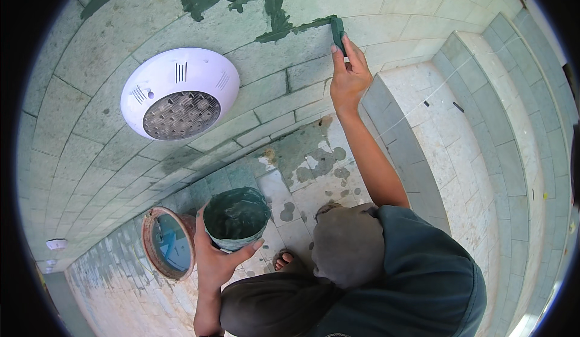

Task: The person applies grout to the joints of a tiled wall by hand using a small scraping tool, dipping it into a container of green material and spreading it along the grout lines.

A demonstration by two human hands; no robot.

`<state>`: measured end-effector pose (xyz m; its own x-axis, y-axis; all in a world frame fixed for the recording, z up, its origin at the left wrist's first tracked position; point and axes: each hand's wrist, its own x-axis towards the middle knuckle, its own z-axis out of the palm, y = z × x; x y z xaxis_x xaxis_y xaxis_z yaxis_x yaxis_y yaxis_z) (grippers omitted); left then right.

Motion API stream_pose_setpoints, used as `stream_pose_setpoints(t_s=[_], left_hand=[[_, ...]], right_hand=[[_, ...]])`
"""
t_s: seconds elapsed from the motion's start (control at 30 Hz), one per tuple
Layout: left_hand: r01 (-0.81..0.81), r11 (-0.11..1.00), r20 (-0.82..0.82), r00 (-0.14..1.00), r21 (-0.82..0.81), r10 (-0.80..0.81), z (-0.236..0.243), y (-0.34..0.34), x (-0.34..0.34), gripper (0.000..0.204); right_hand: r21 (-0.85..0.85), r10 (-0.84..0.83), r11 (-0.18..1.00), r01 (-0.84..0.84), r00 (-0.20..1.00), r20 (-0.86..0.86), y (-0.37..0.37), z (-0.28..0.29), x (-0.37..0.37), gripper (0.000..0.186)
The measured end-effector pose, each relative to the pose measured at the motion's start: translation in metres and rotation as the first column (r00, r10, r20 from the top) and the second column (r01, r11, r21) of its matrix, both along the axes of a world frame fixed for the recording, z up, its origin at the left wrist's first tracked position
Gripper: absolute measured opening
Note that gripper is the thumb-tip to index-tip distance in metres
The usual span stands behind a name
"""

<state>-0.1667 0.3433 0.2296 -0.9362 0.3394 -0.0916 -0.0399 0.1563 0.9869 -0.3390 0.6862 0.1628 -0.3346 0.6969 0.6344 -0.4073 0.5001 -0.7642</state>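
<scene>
Closest to me is the dark shirt (417, 276) of the person crouching here, with a bent knee (347, 246) beside it. Beyond, the right hand (351, 80) pinches a small green spreader (338, 35) between thumb and fingertips, its tip at the end of a green paste line (302, 27) on the tiled wall (417, 1). Well below those fingers, the left hand (217, 261) cups a tub (237, 240) of dark green paste, thumb on the near side; I can't tell how the hidden fingers sit. Just left of them stands a pail (147, 243); left of the right fingers is a white round lamp (205, 65), and to their right rise tiled steps (465, 137). If the one-handed grip slackened, I reckon the tub could tip and spill onto the floor (296, 234); uneven pressure, or a paste-slicked pinch, could skid the spreader and smear the tile faces.
</scene>
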Motion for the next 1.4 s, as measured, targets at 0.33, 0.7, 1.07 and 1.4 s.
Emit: stream_pose_setpoints(t_s=[0.33, 0.7, 1.07, 1.4], left_hand=[[0.01, 1.0, 0.007, 1.0, -0.027, -0.01, 0.0, 0.0, 0.0, 0.083], [0.026, 1.0, 0.026, 0.999, -0.011, -0.025, 0.001, -0.002, -0.002, 0.084], [0.008, 1.0, -0.016, 1.0, -0.025, -0.009, -0.001, -0.003, -0.002, 0.082], [0.025, 0.999, 0.042, 0.999, -0.025, -0.024, 0.0, 0.006, -0.004, 0.08]], right_hand=[[0.38, 0.087, 0.922, -0.078, 0.996, -0.008, -0.057, -0.007, -0.008, 0.029], [0.075, 0.059, 0.995, -0.059, 0.998, 0.011, -0.023, 0.001, -0.002, 0.029], [0.153, -0.056, 0.987, 0.057, 0.998, -0.008, -0.013, 0.004, -0.004, 0.03], [0.495, 0.053, 0.869, -0.016, 0.997, -0.062, -0.031, -0.007, -0.003, 0.027]])
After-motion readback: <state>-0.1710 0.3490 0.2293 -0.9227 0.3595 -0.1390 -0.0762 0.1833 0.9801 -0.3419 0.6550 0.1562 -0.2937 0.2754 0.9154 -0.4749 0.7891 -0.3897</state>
